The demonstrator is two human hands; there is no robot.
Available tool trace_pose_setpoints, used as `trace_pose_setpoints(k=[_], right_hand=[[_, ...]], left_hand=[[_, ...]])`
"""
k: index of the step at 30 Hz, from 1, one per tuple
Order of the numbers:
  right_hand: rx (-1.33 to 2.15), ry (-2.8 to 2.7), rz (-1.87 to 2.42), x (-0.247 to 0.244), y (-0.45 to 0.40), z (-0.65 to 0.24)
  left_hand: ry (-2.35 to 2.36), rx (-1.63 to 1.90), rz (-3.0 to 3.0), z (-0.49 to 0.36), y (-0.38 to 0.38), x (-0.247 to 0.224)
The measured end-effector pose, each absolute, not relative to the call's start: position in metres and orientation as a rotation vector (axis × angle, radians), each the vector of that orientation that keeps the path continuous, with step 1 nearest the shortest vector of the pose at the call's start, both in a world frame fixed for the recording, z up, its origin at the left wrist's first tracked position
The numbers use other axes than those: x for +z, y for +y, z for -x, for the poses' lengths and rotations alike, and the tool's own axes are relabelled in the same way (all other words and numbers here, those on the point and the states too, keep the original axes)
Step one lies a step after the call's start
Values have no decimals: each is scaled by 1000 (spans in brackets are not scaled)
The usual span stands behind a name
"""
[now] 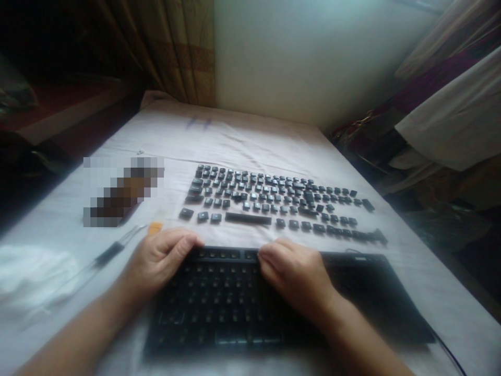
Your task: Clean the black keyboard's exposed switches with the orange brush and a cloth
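Observation:
A black keyboard (219, 297) with its keycaps off lies close in front of me, rows of bare key posts showing. With thumb and fingers at its far left corner, my left hand (168, 253) grips the keyboard's edge. Over the top row, near the middle, my right hand (295, 263) is closed with its fingers curled in; whatever it may hold is hidden. Beyond the keyboard, loose black keycaps (266, 196) are laid out in keyboard order, with the long space bar keycap (248, 219) in the front row.
Left of the keyboard are a thin tool with a dark handle (108, 254), a small orange piece (155, 227) and a white cloth (35, 282). A pixelated brown object (121, 198) lies farther back. A cable (448, 350) runs off the right. Hanging cloths (457, 115) border the bed's right side.

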State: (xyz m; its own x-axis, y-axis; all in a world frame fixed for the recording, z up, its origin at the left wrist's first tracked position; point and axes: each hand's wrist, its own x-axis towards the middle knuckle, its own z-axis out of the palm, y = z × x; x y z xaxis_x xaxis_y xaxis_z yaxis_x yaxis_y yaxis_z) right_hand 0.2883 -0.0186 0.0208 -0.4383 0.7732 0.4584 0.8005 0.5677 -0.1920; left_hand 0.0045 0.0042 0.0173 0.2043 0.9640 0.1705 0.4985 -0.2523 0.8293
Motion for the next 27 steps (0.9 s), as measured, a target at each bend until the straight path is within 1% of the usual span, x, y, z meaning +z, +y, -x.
trace_pose_setpoints(k=[6, 14, 21, 27], right_hand=[[53, -2257, 1223, 29, -18, -298], [99, -2110, 1274, 45, -14, -322], [181, -2194, 1265, 43, -17, -327], [149, -2222, 1211, 36, -19, -319]], left_hand=[[1363, 958, -1842, -3, 5, 12], [1394, 948, -1823, -3, 4, 10], [1400, 947, -1882, -1, 7, 14], [1416, 967, -1917, -4, 9, 22]])
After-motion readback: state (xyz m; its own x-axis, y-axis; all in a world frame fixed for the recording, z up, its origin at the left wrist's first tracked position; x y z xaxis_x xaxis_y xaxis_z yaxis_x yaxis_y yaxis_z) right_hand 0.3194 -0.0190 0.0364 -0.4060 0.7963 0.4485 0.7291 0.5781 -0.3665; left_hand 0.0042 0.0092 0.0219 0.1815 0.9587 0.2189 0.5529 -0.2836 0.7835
